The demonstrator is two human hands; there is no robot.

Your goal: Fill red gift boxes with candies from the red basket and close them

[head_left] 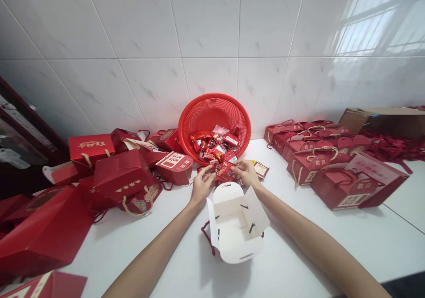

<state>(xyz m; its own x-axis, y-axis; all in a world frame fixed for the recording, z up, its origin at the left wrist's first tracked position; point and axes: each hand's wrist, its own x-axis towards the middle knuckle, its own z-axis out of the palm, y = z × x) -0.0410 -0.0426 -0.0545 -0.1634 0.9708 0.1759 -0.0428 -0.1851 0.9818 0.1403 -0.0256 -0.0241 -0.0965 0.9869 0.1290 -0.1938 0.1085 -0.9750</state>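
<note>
A red plastic basket (214, 105) leans on its side against the wall, with wrapped sweets (212, 145) inside and spilling over its front rim. My left hand (202, 183) has its fingers closed on the left side of a red wrapped packet (225, 171) in front of the basket. From the right, my right hand (246, 174) pinches the same packet. Between my forearms stands an open gift box (234, 231), white inside, its flaps spread and dark red cord at its sides. No sweets show inside it.
Red gift boxes (121, 176) are piled on the left of the white table (133, 245). Closed red boxes (305, 158) stand in rows on the right. A cardboard box (357, 121) with dark red ribbons is at the far right. Tiled wall behind.
</note>
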